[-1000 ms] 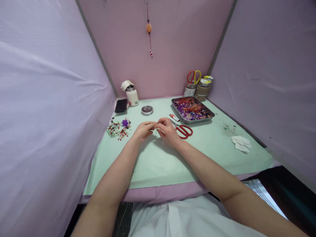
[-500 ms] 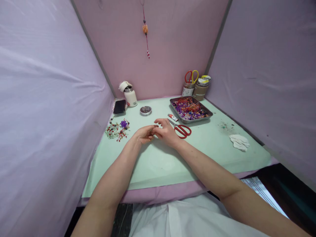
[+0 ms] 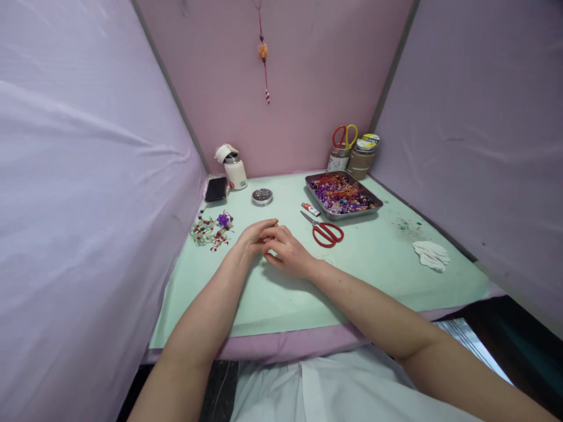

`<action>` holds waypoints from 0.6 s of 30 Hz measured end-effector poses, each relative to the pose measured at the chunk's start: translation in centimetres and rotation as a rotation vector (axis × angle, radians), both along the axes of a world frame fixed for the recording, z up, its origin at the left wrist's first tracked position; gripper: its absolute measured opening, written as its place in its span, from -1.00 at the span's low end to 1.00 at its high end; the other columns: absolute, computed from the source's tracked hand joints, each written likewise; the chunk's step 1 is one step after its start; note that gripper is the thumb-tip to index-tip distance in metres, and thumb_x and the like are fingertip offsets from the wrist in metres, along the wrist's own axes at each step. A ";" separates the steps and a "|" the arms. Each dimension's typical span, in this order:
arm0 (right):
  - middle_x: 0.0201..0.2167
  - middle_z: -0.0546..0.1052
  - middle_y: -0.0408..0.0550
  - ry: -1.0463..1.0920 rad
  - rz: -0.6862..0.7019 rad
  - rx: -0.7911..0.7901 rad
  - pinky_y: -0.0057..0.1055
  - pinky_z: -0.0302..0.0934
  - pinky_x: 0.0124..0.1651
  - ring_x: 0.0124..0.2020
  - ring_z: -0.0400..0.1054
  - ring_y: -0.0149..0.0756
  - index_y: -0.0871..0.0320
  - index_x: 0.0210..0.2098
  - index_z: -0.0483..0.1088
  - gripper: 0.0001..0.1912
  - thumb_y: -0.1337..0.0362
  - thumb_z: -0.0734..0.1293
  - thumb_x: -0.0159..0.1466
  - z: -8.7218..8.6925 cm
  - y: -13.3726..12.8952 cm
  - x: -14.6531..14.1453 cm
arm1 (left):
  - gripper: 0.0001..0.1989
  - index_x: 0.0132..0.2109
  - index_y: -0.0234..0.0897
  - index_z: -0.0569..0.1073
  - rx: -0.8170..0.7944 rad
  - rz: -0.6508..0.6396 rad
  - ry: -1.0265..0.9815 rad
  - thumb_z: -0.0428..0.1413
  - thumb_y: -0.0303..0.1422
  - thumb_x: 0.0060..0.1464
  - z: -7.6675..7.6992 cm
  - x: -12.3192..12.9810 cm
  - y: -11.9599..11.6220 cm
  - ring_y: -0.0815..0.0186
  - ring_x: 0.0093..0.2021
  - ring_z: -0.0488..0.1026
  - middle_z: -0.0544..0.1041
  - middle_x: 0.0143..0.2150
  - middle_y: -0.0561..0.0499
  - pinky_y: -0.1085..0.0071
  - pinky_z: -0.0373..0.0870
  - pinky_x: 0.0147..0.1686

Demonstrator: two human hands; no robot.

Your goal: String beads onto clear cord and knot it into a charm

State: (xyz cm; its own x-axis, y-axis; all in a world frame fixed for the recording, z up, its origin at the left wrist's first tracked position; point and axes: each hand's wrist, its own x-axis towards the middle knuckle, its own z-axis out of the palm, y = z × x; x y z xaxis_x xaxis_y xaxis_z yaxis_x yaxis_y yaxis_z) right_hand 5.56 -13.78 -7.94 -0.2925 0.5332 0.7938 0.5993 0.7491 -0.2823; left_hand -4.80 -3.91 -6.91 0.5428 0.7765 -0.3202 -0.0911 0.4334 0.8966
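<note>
My left hand [image 3: 257, 233] is over the middle of the table, its fingers drawn together and partly covered by the other hand. My right hand [image 3: 287, 251] touches it from the right, fingers bent in toward the left palm. Whatever lies between the fingers is hidden or too small to make out. Close to the right hand, red-handled scissors [image 3: 326, 234] lie with blades slightly apart, and a small red-and-white tube [image 3: 310, 209] is just beyond them. A bunch of beaded cords [image 3: 209, 234] with a purple bead flower [image 3: 223, 219] lies left of my hands.
A metal tray [image 3: 317, 206] of beads and cords stands at back right, before a jar holding scissors [image 3: 338, 159] and a lidded jar [image 3: 362, 161]. A round tin [image 3: 262, 197], white bottle [image 3: 236, 172] and phone [image 3: 217, 189] are back left. Crumpled white cloth [image 3: 431, 256] lies right.
My right hand has moved left and slightly nearer, its raised fingers now folded down against the left hand. The scissors are now fully uncovered. The view has shifted slightly.
</note>
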 end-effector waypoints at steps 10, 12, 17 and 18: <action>-0.23 0.44 0.01 0.039 0.108 -0.047 -0.22 0.30 -0.08 -0.16 0.30 -0.24 0.08 -0.35 0.36 -0.94 0.35 0.28 0.25 0.5 -0.8 -0.4 | -0.78 -0.50 -0.32 0.40 -0.161 0.085 0.015 0.29 -0.33 -0.11 -0.3 -0.2 0.8 0.51 -0.65 0.20 0.30 -0.64 0.13 0.50 0.16 -0.63; -0.23 0.44 0.01 0.051 0.140 -0.056 -0.23 0.30 -0.08 -0.17 0.30 -0.24 0.08 -0.34 0.36 -0.94 0.35 0.27 0.26 0.6 -1.0 -0.5 | -0.76 -0.50 -0.32 0.41 -0.157 0.087 0.032 0.29 -0.28 -0.12 -0.6 -0.3 1.1 0.50 -0.67 0.17 0.25 -0.67 0.15 0.48 0.13 -0.64; -0.21 0.43 0.02 0.105 0.163 -0.136 -0.22 0.30 -0.07 -0.15 0.32 -0.23 0.07 -0.36 0.34 -0.96 0.32 0.29 0.24 0.7 -1.4 -0.6 | -0.70 -0.52 -0.31 0.40 -0.079 0.105 0.051 0.34 -0.23 -0.23 -0.9 -0.3 1.1 0.49 -0.67 0.16 0.23 -0.68 0.15 0.48 0.09 -0.66; -0.21 0.42 0.01 0.135 0.160 -0.153 -0.22 0.29 -0.06 -0.15 0.32 -0.24 0.07 -0.37 0.34 -0.96 0.32 0.29 0.23 0.7 -1.3 -0.7 | -0.69 -0.52 -0.31 0.40 -0.042 0.118 0.047 0.35 -0.23 -0.25 -0.9 -0.2 1.0 0.49 -0.67 0.17 0.25 -0.67 0.14 0.48 0.09 -0.66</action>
